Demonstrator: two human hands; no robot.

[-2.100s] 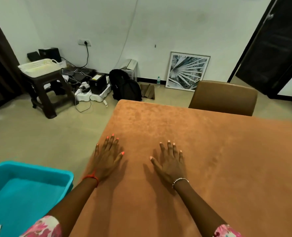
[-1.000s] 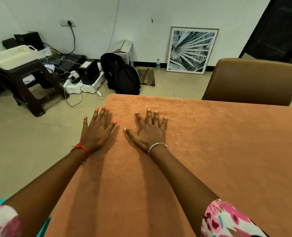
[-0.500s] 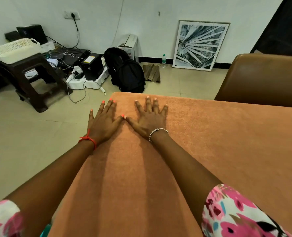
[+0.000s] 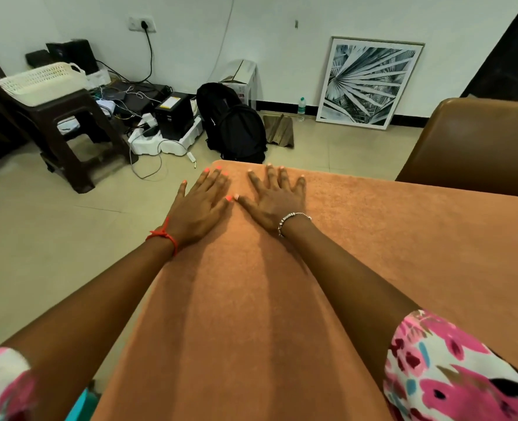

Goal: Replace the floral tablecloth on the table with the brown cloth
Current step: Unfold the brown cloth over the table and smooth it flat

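stool (image 4: pixel 69 126): dark brown plastic, far left on the floor, white lattice basket (image 4: pixel 39 82) on top
wall socket (image 4: pixel 142 24): black plug in, cable hanging down the white wall
floor clutter: black box unit (image 4: pixel 172 115) on white foam packing (image 4: pixel 175 142), loose cables around it, right of the stool
backpack (image 4: pixel 236 129): black, on the floor just past the table's far corner
cardboard box (image 4: pixel 242 77): against the wall behind the backpack
water bottle (image 4: pixel 301 108): small, at the wall base, left of the framed print
framed print (image 4: pixel 370 83): palm leaf, black and white, leaning on the wall
chair (image 4: pixel 476 144): tan backrest at the table's far side, right
floor (image 4: pixel 39 253): beige tile
brown cloth (image 4: pixel 282 314): spread on the table, covers all the top in view, lies flat, runs over the left edge
left hand (image 4: pixel 197 208): released, palm flat on the cloth at the left edge near the far corner, fingers straight, red thread on the wrist
right hand (image 4: pixel 277 199): released, flat on the cloth beside the left hand, fingers spread, bead bracelet; thumb tips just beside each other
sleeves: pink floral, bottom corners
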